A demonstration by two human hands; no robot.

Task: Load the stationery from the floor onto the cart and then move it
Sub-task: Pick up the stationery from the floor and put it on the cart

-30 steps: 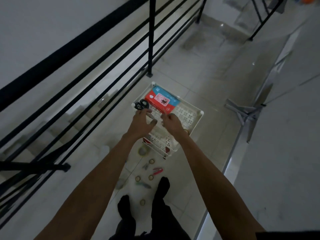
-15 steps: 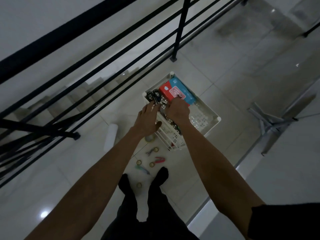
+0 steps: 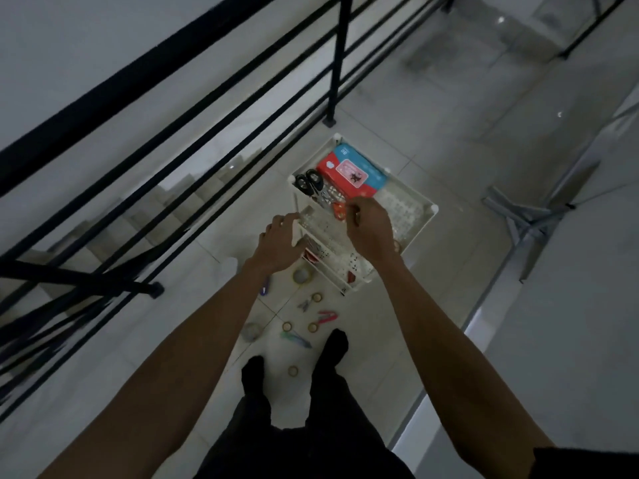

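While scissors (image 3: 310, 183) lie in cart (image 3: 420, 225), beyond left fingers (image 3: 281, 221)

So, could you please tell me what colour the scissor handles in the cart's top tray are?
Black, seen in the head view: the scissors lie at the tray's left edge.

White perforated plastic cart (image 3: 420, 216) looking matt, glossy pale floor tiles (image 3: 432, 108) reflecting light, black painted metal railing (image 3: 340, 57) showing smooth, red-and-blue printed packet (image 3: 351, 174) gleaming slightly, black plastic-handled scissors (image 3: 309, 183)
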